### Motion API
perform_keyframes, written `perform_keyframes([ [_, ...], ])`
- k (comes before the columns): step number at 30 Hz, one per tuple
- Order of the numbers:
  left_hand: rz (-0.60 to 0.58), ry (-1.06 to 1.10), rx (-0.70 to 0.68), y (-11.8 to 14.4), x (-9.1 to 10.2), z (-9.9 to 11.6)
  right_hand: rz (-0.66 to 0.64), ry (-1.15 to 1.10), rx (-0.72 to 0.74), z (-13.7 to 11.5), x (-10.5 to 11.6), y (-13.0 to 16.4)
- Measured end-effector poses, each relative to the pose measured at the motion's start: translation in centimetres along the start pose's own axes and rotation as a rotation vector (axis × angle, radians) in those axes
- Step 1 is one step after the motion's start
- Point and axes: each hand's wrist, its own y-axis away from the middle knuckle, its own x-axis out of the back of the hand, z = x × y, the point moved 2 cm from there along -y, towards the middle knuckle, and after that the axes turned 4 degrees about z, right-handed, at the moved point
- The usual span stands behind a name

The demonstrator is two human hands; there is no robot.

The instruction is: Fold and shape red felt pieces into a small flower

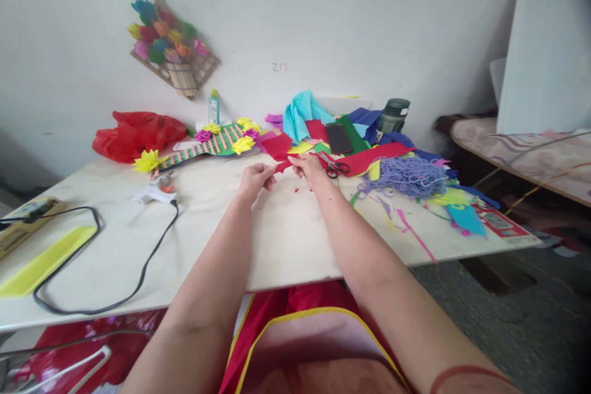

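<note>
A small red crepe paper piece is stretched between my two hands above the white table. My left hand pinches its left end, and my right hand grips the other end, fingers closed. Tiny red scraps lie on the table just below. Right beside my right hand rest scissors with black handles, partly over a long red paper strip. Another red paper piece lies behind my hands.
At left are a white glue gun with a looping black cord, a yellow sheet and a flower-decorated craft. Behind stand a glue bottle and a dark phone. Purple yarn and a dark bottle are at right.
</note>
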Motion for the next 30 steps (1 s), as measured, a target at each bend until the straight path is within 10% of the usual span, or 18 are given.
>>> perform_keyframes([
  [17, 0.046, -0.037, 0.134, 0.0, 0.7, -0.3, -0.172, 0.418, -0.015, 0.5, 1.7, -0.3],
  [30, 0.222, -1.139, -0.018, -0.7, -0.8, -0.7, 0.019, 1.275, 0.045, 0.2, 1.6, -0.2],
])
